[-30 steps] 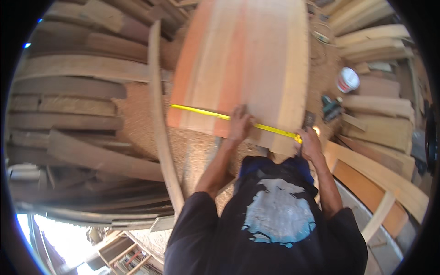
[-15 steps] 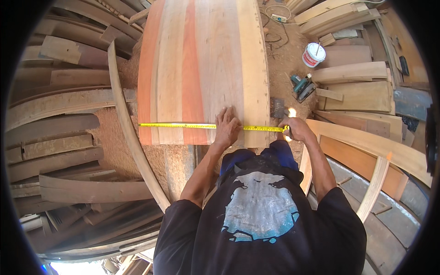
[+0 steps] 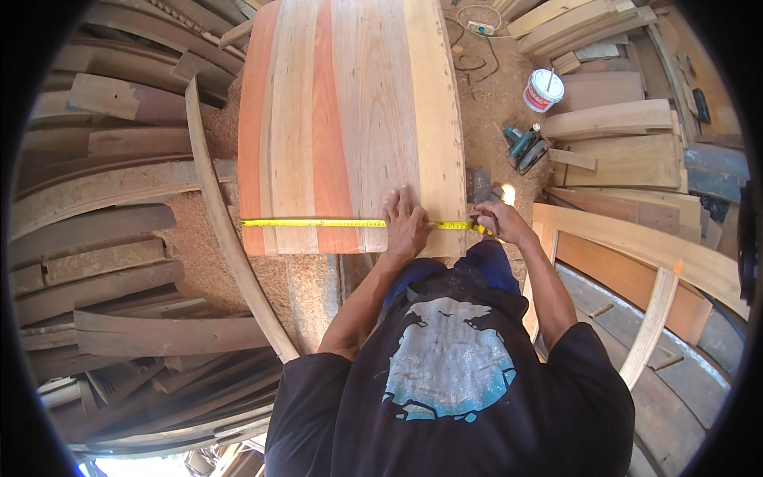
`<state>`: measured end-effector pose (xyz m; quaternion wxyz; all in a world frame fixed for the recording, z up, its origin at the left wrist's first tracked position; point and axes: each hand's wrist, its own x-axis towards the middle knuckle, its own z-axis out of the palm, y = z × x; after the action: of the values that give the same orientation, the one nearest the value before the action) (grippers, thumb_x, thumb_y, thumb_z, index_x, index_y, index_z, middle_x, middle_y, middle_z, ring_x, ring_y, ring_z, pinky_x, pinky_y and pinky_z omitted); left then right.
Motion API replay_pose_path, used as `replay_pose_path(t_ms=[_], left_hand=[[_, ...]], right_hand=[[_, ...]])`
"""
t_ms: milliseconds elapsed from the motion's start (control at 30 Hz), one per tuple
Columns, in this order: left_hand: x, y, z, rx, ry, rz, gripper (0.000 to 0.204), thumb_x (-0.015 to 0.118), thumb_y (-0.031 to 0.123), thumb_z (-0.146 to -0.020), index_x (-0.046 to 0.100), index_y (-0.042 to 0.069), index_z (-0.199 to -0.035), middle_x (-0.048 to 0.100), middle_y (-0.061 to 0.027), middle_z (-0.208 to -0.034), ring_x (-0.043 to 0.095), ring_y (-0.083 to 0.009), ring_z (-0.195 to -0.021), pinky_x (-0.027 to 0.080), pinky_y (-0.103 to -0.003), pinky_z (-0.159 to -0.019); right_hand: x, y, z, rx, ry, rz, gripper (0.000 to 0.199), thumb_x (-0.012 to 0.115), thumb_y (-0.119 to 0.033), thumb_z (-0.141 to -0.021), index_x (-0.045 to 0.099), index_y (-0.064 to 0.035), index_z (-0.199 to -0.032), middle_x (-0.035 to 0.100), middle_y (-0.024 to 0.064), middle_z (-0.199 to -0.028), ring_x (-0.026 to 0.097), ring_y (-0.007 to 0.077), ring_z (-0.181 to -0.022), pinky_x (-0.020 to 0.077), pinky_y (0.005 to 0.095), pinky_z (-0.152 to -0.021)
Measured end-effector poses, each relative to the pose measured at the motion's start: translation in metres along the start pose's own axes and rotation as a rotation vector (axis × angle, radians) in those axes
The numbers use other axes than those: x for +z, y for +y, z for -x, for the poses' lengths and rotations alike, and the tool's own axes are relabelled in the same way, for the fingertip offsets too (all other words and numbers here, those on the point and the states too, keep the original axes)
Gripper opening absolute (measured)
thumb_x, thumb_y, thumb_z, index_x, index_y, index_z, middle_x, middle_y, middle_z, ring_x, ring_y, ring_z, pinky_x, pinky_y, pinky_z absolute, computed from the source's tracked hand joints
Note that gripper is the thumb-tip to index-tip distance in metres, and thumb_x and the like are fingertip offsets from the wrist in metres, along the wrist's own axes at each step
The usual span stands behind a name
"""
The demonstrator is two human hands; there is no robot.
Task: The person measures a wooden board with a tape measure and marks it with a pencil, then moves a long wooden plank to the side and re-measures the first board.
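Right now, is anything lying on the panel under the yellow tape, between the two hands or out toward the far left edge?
Nothing visible. The yellow tape runs flat across the glued wood panel, left hand pressing it down, right hand at the right edge; the panel face along it is bare.

Left hand [image 3: 405, 222] flat, fingers spread; right hand [image 3: 499, 222] apparently pinching.
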<state>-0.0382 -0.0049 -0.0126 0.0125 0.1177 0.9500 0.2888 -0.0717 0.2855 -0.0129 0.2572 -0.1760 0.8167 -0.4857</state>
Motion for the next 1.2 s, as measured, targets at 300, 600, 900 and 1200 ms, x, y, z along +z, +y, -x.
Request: replay_pose_path(t_ms=[300,600,900,1200], left_hand=[[0.01,0.028,-0.008,-0.108,-0.071,-0.023,0.038,0.077,0.041,-0.079,0.062,0.01,-0.095,0.021,-0.0328,-0.157,0.014,-0.0544,-0.145,0.009,-0.066,-0.114],[0.021,0.029,-0.01,-0.102,-0.047,-0.085,0.043,0.076,0.049,-0.079,0.061,0.01,-0.093,0.017,-0.0348,-0.156,0.011,-0.0594,-0.143,0.006,-0.071,-0.112],[0.02,0.029,-0.012,-0.119,-0.066,-0.089,0.046,0.072,0.052,-0.081,0.062,0.01,-0.094,0.015,-0.0352,-0.157,0.009,-0.0589,-0.144,0.006,-0.07,-0.113],[0.021,0.029,-0.012,-0.112,-0.056,-0.08,0.047,0.073,0.052,-0.08,0.062,0.009,-0.095,0.015,-0.035,-0.157,0.01,-0.0602,-0.142,0.007,-0.071,-0.111]], right_hand=[[0.048,-0.074,0.04,0.084,0.454,0.034,0.033,0.06,-0.03,-0.092,0.058,0.0018,-0.098,0.058,0.0197,-0.088,0.056,0.0326,-0.092,0.0453,0.0424,-0.084],[0.072,-0.065,0.041,0.127,0.475,-0.155,0.016,0.064,-0.01,-0.089,0.061,0.0019,-0.099,0.066,0.0143,-0.084,0.066,0.021,-0.075,0.0533,0.0332,-0.07],[0.077,-0.057,0.037,0.174,0.485,-0.176,0.016,0.065,-0.013,-0.088,0.06,0.0011,-0.094,0.067,0.0149,-0.081,0.068,0.0229,-0.073,0.0534,0.0345,-0.067],[0.077,-0.051,0.03,0.155,0.473,-0.064,0.014,0.065,-0.011,-0.087,0.06,0.0007,-0.093,0.067,0.0163,-0.082,0.068,0.0251,-0.072,0.0535,0.0365,-0.067]])
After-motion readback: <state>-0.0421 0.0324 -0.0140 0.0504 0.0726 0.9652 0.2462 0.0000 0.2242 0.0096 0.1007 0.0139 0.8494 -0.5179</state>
